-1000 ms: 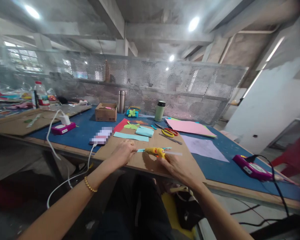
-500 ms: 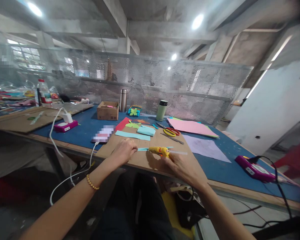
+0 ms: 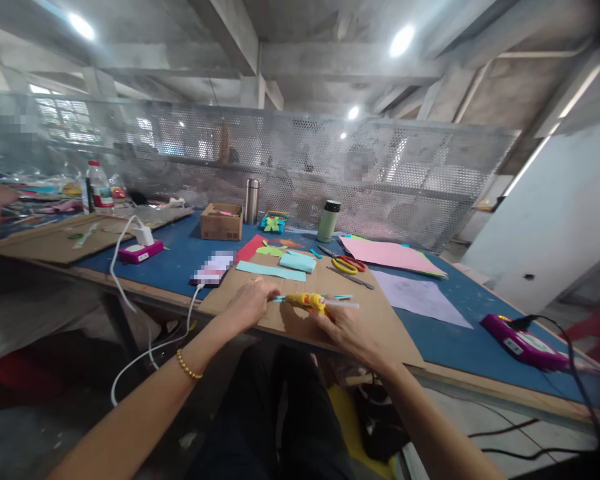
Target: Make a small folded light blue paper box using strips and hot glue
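Observation:
My right hand (image 3: 341, 324) is closed round a small yellow glue gun (image 3: 307, 301) with a clear glue stick sticking out of its back to the right. Its nozzle points left at a thin teal paper strip (image 3: 340, 297) lying on a brown cardboard sheet (image 3: 380, 327). My left hand (image 3: 250, 301), with a ring and a bead bracelet, rests on the cardboard and its fingertips pinch the strip's left end right by the nozzle.
Teal paper pieces (image 3: 270, 271), red and yellow scissors (image 3: 347, 265), pink paper (image 3: 387, 255) and lilac paper (image 3: 417, 297) lie on the blue table (image 3: 180, 260). A cardboard box (image 3: 222, 221), steel flask (image 3: 252, 201), green cup (image 3: 329, 221), phone on a white cable (image 3: 213, 268) and magenta devices (image 3: 525, 340) stand around.
The camera has drifted left and down a little. Both hands stay at the strip, with the glue gun shifted slightly left toward my left hand.

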`<state>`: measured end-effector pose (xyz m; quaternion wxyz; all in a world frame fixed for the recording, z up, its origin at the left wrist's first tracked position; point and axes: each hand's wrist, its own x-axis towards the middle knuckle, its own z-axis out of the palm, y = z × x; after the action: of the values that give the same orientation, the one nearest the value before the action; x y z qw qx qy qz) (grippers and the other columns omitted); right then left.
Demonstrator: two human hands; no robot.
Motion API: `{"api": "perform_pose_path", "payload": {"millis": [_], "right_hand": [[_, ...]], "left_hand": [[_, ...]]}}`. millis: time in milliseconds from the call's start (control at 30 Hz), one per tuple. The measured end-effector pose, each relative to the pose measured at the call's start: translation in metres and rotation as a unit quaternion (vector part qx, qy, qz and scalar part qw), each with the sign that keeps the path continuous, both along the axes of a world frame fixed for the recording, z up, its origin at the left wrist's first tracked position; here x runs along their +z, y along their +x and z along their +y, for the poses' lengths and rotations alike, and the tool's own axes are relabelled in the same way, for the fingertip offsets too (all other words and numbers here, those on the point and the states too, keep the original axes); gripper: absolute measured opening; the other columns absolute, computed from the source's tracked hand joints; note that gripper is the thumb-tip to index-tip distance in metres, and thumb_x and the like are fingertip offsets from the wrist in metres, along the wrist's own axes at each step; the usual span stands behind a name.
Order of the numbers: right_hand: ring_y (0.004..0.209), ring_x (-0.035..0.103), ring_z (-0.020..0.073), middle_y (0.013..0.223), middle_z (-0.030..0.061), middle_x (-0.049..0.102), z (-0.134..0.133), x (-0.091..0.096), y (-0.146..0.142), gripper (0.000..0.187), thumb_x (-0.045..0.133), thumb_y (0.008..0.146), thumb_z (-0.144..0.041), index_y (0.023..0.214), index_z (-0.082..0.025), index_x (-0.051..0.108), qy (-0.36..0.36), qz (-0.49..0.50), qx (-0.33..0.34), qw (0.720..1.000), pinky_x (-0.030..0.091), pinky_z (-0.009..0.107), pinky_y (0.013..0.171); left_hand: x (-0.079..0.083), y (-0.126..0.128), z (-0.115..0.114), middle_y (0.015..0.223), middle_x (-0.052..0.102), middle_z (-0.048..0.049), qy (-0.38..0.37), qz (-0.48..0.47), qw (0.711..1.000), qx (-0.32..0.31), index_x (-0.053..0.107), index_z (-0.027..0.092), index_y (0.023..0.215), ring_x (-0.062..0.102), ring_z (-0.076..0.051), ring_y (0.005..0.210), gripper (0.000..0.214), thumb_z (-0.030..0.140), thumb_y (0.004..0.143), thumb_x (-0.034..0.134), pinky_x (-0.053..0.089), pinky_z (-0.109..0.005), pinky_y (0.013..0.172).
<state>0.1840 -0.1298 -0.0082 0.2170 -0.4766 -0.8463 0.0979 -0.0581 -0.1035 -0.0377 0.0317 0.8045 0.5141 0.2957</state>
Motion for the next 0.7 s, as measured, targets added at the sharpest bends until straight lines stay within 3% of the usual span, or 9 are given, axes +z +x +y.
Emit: {"api": "perform_pose_path", "payload": {"millis": [133,300,700], "right_hand": [[0.058,0.045,0.0121,0.066,0.0009,0.056,0.000,0.000,0.002,0.041,0.039,0.095,-0.044,0.068,-0.017,0.054,0.001,-0.011,-0.005,1.000,0.029,0.026,0.056],[0.055,0.044,0.0119,0.062,0.0010,0.055,-0.001,0.001,0.014,0.046,0.037,0.096,-0.049,0.065,-0.018,0.052,0.001,-0.028,-0.041,0.999,0.028,0.026,0.054],[0.050,0.044,0.0137,0.055,0.0022,0.056,-0.018,0.025,0.027,0.042,0.040,0.094,-0.044,0.060,-0.021,0.051,0.022,-0.055,-0.086,0.994,0.029,0.028,0.051]], "left_hand": [[0.000,0.001,-0.002,0.094,0.073,-0.0061,0.010,-0.006,1.000,0.002,0.070,0.021,0.106,0.062,-0.020,0.095,0.034,0.005,0.086,0.048,0.047,-0.029,0.082],[-0.001,0.003,0.001,0.093,0.073,-0.0057,0.021,0.017,1.000,0.007,0.069,0.020,0.102,0.062,-0.022,0.093,0.031,0.004,0.086,0.048,0.045,-0.030,0.080],[0.002,0.008,0.001,0.091,0.073,-0.0046,0.013,0.046,0.999,0.025,0.070,0.021,0.100,0.060,-0.021,0.089,0.033,0.004,0.087,0.045,0.044,-0.030,0.078]]}}
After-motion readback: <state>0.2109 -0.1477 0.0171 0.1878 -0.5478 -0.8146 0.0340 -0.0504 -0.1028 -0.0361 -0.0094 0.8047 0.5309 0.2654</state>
